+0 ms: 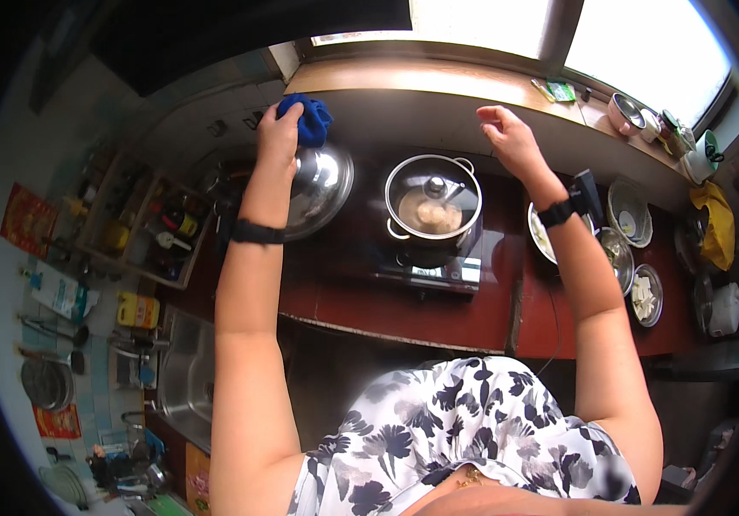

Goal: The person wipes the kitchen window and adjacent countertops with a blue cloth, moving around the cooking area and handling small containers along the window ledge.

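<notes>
My left hand [279,132] grips a crumpled blue cloth [310,120], held up over a large domed metal lid [325,187]. Out to the right, my right hand [506,137] is raised with its fingers loosely curled and nothing visible in it. Between my arms a pot [394,229] with two metal loop handles stands on an induction cooker [431,274]. Its glass lid [435,171] is on, with a round knob in the middle. Through the glass I can see pale lumps in brownish liquid. Neither hand touches the pot.
On the right stand a metal bowl of white pieces [645,297], another metal bowl [618,258] and a plastic basket [629,209]. A windowsill [402,80] runs along the back. At left are a condiment rack [143,219] and a steel sink [185,367].
</notes>
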A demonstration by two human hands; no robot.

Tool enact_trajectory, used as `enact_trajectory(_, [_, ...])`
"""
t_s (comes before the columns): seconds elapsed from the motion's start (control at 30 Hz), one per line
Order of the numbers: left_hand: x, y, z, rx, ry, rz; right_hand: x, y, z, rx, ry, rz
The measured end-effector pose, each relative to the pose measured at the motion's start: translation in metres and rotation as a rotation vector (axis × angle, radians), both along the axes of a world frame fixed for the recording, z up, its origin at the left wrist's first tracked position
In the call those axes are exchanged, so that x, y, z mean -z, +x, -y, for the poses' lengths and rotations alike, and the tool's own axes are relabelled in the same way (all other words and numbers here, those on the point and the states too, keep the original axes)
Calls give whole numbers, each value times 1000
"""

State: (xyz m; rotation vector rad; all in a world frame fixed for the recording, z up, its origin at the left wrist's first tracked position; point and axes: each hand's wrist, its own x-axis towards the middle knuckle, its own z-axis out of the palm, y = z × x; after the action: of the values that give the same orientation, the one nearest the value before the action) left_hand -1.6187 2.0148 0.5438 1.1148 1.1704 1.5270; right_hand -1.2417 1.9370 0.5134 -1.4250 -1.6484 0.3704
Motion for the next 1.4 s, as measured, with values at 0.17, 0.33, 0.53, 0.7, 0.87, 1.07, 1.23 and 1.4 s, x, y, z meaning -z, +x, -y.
enact_trajectory(0.17, [23,2,-113,-115,66,-186,3,26,-95,157,-49,245])
enact_trajectory(0.33, [31,33,-171,-214,52,-339,30,73,-189,348,5,543])
enact_trajectory(0.53, [49,58,-262,-503,7,-640,59,96,-243,486,47,767])
enact_trajectory(0.7, [57,67,-318,-594,-78,-674,77,88,-240,485,52,862])
enact_trajectory(0.87, [54,117,-318,-567,-116,-875,79,97,-238,505,121,860])
enact_trajectory(1.07, [67,119,-319,-613,182,-1184,80,88,-241,471,94,835])
enact_trajectory(1.23, [73,183,-299,-411,439,-1233,77,89,-242,466,118,841])
enact_trajectory(1.4, [76,261,-275,-262,730,-1282,76,94,-242,456,197,916])
